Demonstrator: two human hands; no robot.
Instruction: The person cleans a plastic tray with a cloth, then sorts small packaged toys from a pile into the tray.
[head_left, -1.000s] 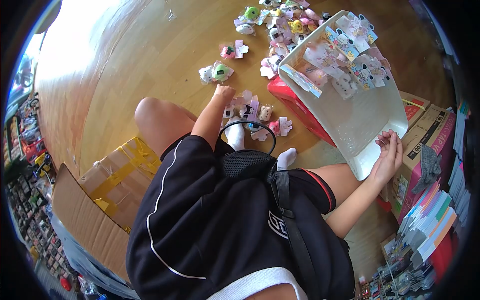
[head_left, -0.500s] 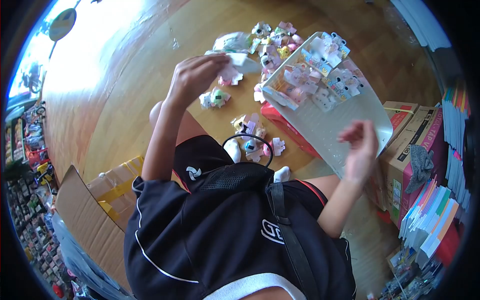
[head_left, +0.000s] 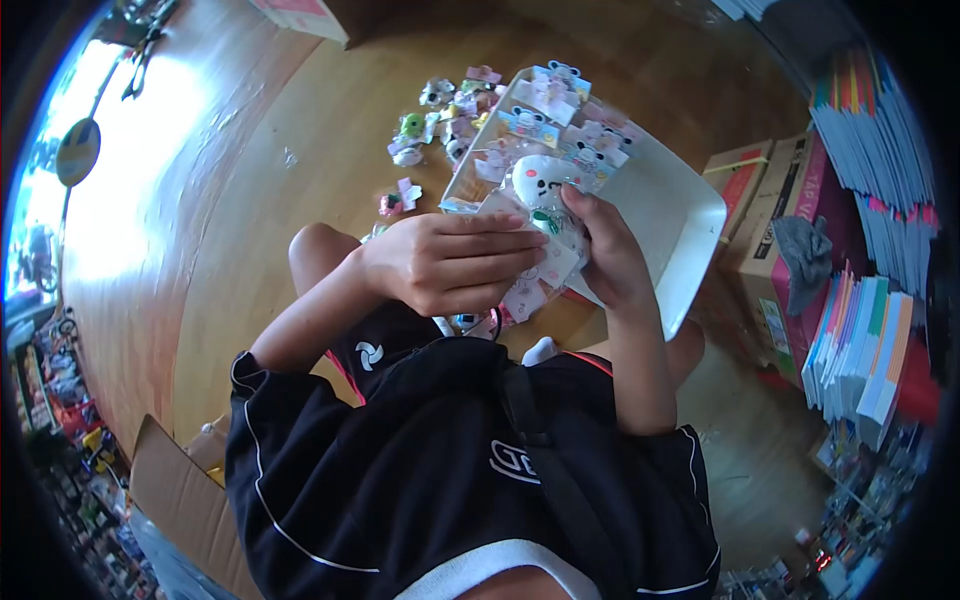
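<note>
Left hand: fingers curled over the packet, from 9 o'clock.
Right hand: pinching its 3 o'clock edge (thumb on top).
Tray: just behind the packet, rim at 3 o'clock.
Room: bare floor at 9 o'clock.

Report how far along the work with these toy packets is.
Done: many packets already lie in the white tray. In hand: the left hand and right hand grip a small stack of packets, a white plush one on top. Left: loose packets lie on the wood floor beside the tray.
</note>
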